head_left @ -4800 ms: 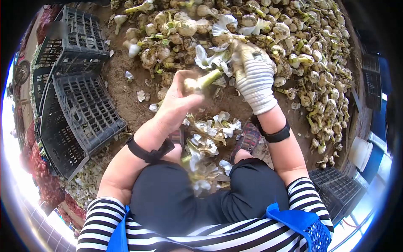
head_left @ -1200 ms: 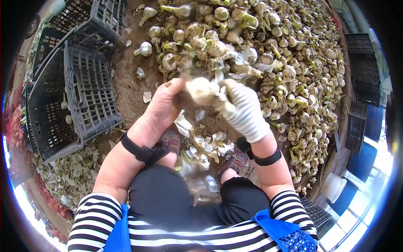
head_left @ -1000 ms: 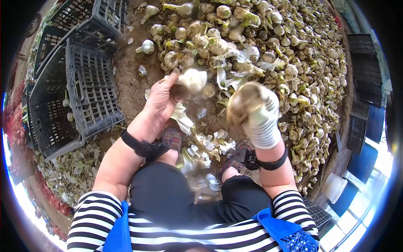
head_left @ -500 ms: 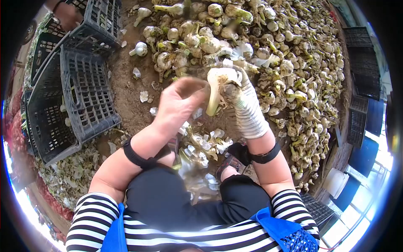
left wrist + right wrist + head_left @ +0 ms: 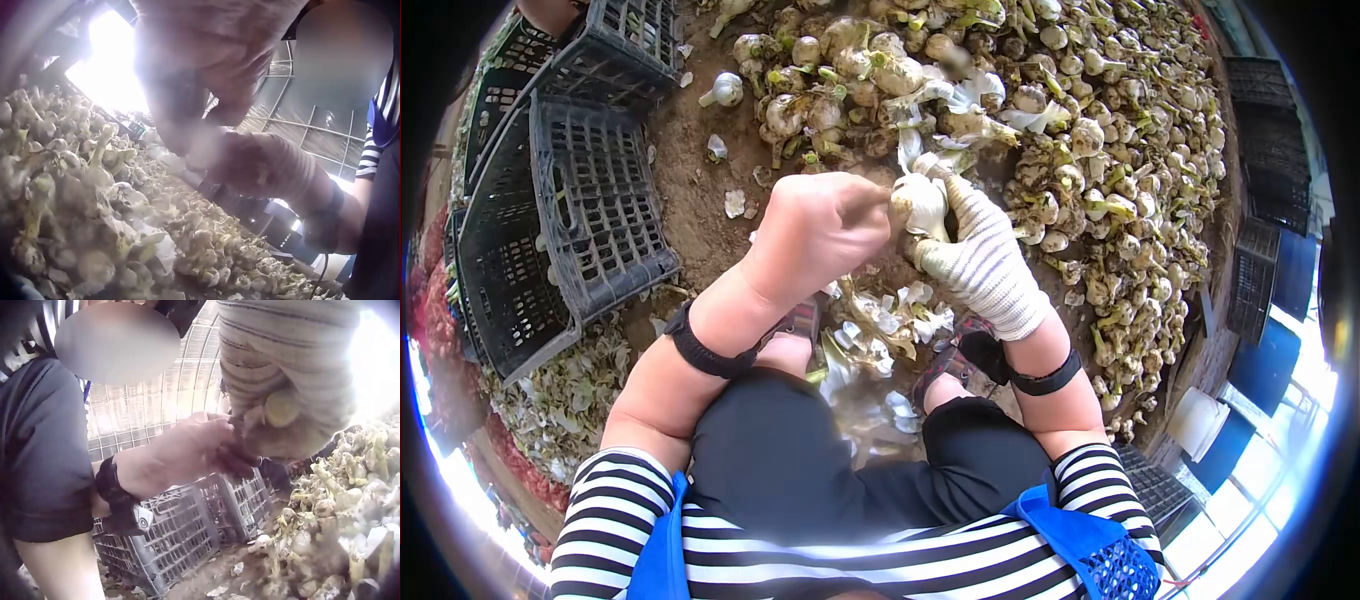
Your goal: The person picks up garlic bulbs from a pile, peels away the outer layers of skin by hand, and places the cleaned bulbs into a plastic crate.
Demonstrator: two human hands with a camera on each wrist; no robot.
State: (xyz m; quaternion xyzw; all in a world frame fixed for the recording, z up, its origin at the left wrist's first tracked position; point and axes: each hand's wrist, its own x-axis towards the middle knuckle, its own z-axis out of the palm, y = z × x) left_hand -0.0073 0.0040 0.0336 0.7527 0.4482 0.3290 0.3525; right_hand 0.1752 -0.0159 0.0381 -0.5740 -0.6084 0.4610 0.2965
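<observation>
A whitish garlic bulb (image 5: 919, 207) sits in my right hand (image 5: 983, 243), which wears a striped knitted glove and grips it with curled fingers and thumb. In the right wrist view the pale green cut stem end (image 5: 282, 409) shows between the gloved fingers. My bare left hand (image 5: 825, 225) meets the bulb from the left, thumb and fingers pinched together at its side. The left wrist view shows both hands close together, the bulb mostly hidden. Beyond them spreads a heap of untrimmed garlic (image 5: 1100, 150), with loose papery skins (image 5: 885, 325) on the ground between the feet.
Black plastic crates (image 5: 600, 200) stand on the left, with another person's hand (image 5: 550, 12) at the far one. A single bulb (image 5: 722, 90) lies on bare soil. More dark crates (image 5: 1260, 200) and a white container (image 5: 1197, 425) line the right side.
The left hand held the bulb a second ago; the gloved right hand now holds it, turned so its stem no longer hangs down. The other person's hand has shifted toward the top edge.
</observation>
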